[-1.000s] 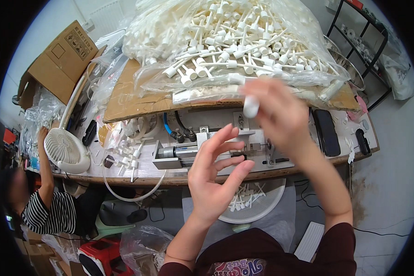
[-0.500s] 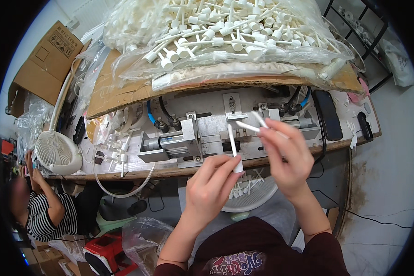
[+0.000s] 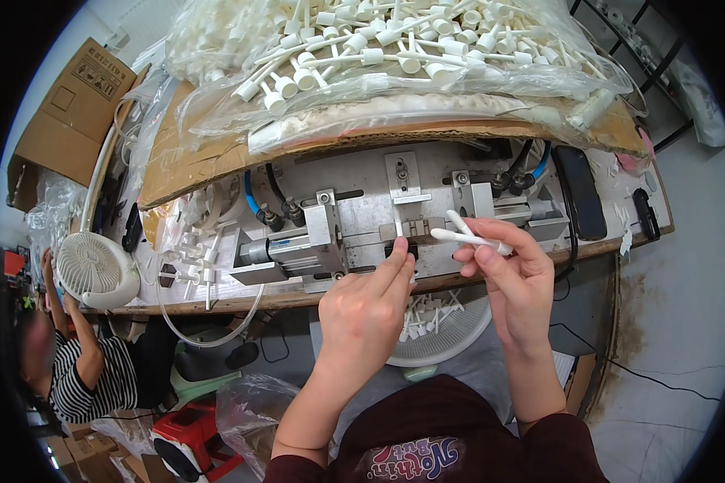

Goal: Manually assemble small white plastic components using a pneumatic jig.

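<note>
At the metal fixture (image 3: pixel 415 229) in the middle of the bench, my left hand (image 3: pixel 361 315) has its fingertips closed on the end of a white plastic stem with a cap (image 3: pixel 399 222). The stem points away from me into the fixture, and my fingers cover part of it. To the right, my right hand (image 3: pixel 509 270) is closed around two white plastic stems (image 3: pixel 463 236), thumb against fingers. Their thin ends stick out to the left, and the fingers hide part of the capped ends. A small black block (image 3: pixel 412 250) sits beside my left fingertips.
Pneumatic cylinders (image 3: pixel 290 251) flank the fixture. Behind, a cardboard sheet (image 3: pixel 379 138) carries a heap of white stems (image 3: pixel 395 48) on plastic film. A round basket (image 3: pixel 459 334) holds several more below the bench edge. A fan (image 3: pixel 97 268) and a phone (image 3: pixel 580 193) lie farther out; a person (image 3: pixel 89 366) sits left.
My left hand has moved forward, bringing its white stem down into the fixture. My right hand has shifted slightly down and right, still with its two stems. The view has shifted slightly.
</note>
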Motion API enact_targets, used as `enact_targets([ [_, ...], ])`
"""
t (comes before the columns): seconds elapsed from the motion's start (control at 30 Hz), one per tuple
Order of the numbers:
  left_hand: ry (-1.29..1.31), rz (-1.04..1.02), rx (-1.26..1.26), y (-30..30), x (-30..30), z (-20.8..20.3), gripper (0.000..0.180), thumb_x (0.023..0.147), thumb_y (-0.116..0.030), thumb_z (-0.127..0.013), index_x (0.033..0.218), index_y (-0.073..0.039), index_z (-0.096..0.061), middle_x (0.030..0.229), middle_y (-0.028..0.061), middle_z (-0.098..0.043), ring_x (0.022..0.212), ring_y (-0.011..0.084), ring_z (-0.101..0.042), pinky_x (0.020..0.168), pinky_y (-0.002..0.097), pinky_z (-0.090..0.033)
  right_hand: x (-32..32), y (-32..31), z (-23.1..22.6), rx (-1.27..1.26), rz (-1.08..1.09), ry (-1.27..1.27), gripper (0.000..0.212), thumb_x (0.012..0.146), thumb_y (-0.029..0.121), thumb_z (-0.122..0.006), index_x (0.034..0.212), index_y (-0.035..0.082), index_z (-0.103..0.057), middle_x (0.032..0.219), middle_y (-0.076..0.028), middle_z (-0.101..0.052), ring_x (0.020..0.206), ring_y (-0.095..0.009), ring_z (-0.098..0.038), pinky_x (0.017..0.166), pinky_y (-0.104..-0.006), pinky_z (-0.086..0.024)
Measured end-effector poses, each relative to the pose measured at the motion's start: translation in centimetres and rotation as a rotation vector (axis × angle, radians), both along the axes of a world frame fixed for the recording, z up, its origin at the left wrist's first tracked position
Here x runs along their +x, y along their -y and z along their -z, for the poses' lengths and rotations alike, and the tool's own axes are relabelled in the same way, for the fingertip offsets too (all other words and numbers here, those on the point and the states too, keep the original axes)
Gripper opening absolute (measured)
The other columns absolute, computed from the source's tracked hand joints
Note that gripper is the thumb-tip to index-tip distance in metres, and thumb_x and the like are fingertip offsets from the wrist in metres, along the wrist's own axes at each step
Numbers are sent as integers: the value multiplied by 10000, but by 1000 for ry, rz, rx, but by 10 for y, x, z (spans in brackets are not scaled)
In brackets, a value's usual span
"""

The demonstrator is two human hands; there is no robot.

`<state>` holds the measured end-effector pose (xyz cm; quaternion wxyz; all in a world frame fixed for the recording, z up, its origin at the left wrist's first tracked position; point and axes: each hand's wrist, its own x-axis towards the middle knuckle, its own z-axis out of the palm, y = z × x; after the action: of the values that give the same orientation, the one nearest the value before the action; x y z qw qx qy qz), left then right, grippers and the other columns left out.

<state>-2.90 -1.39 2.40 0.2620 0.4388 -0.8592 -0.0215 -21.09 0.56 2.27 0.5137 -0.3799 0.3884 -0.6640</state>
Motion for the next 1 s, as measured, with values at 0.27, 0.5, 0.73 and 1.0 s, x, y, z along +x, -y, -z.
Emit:
enact_targets([
  [0.27, -320, 116, -80, -12, -7, 5, 319, 752, -105, -768, 1035, -8, -659, 984, 98, -685, 701, 206, -650, 595, 301, -510, 28, -13, 14, 21, 97, 93, 272, 941, -29, -586, 1210, -68, -602, 1146, -183, -659, 1042, -275, -682, 901, -331, -564],
  [0.5, -458, 105, -16, -27, -9, 2, 296, 763, -49, -776, 1021, 13, -646, 899, 118, -638, 723, 233, -639, 592, 323, -522, 46, -21, 21, 79, -58, 91, 315, 980, 57, -567, 1271, -61, -550, 1095, -204, -676, 1029, -269, -685, 922, -346, -545],
  [0.73, -352, 20, 59, -17, 2, 9, 311, 769, -31, -771, 1067, 5, -690, 1098, 115, -657, 760, 207, -673, 626, 309, -540, 19, -29, 27, -38, 179, 54, 174, 909, 51, -682, 1041, -37, -611, 833, -101, -678, 550, -80, -610, 450, -197, -460],
  [1.0, -21, 45, -50, 0, 7, 10, 283, 768, -102, -755, 1036, -20, -716, 1164, 70, -699, 675, 151, -654, 563, 272, -478, 11, -29, 12, -119, 123, -9, 205, 863, -49, -694, 1054, -41, -621, 854, -106, -652, 619, -108, -632, 537, -218, -506],
])
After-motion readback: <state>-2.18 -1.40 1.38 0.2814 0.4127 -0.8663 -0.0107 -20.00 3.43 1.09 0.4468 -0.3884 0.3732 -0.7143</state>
